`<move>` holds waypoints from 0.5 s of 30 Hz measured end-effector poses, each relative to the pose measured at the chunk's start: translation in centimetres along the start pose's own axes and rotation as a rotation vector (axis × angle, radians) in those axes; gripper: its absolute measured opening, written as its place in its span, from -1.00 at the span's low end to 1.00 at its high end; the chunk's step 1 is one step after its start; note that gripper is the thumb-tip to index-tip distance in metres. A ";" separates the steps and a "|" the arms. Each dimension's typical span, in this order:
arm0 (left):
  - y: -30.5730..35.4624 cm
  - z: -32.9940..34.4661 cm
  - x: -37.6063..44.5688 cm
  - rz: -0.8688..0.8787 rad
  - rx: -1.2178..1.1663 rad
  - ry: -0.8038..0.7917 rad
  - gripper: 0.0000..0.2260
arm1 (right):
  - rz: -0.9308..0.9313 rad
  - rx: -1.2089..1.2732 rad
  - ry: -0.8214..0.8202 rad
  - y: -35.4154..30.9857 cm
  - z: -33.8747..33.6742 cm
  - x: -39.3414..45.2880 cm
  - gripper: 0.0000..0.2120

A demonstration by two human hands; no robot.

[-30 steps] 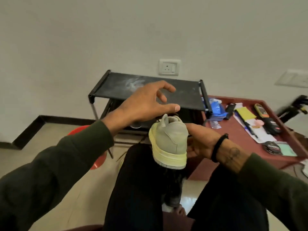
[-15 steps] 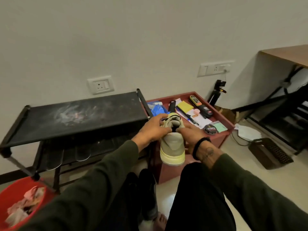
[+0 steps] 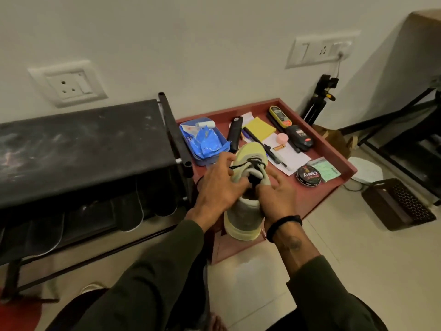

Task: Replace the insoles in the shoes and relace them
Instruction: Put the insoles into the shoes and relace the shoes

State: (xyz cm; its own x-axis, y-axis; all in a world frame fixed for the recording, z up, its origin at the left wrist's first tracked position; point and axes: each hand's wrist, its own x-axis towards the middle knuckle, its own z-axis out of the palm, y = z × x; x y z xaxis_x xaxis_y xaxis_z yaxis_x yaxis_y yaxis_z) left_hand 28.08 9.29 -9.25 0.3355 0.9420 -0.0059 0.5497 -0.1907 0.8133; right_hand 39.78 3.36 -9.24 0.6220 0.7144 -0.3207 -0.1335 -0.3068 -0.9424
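1. Head view: pale green shoe stands heel-near, over the near edge of the red table.
2. Left hand and right hand grip its collar with curled fingers.
3. Black lace lies loose, farther.

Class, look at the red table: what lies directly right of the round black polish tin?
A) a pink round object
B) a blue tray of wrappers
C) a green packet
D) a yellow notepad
C: the green packet lies right beside the round black polish tin, at the near right corner of the red table.
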 end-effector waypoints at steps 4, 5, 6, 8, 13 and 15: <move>-2.0 1.1 0.7 0.023 0.077 0.058 -0.68 | 0.019 -0.296 -0.170 0.1 0.1 1.4 -0.55; -2.4 1.2 0.8 0.028 0.104 0.051 -0.70 | 0.034 -0.354 -0.211 0.0 0.0 1.6 -0.55; -2.6 1.2 0.9 0.031 0.121 0.040 -0.70 | 0.049 -0.425 -0.244 -0.4 -0.1 1.8 -0.56; -2.9 1.3 1.1 0.031 0.125 0.027 -0.70 | 0.018 -0.589 -0.235 -1.6 -0.6 2.1 -0.62; -3.4 1.9 1.3 -0.004 0.161 0.068 -0.63 | -0.308 -0.579 -0.129 -2.4 -0.9 2.5 -0.90; -3.5 2.1 1.4 -0.023 0.174 0.070 -0.61 | -0.305 -0.332 -0.097 -2.1 -0.5 2.9 -0.93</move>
State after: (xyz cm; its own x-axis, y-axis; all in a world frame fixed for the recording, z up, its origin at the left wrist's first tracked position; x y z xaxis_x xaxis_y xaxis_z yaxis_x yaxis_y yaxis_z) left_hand 28.20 10.68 -13.28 0.2708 0.9624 0.0216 0.6824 -0.2078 0.7008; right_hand 42.24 5.74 -8.14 0.5174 0.8539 -0.0559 0.3090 -0.2473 -0.9183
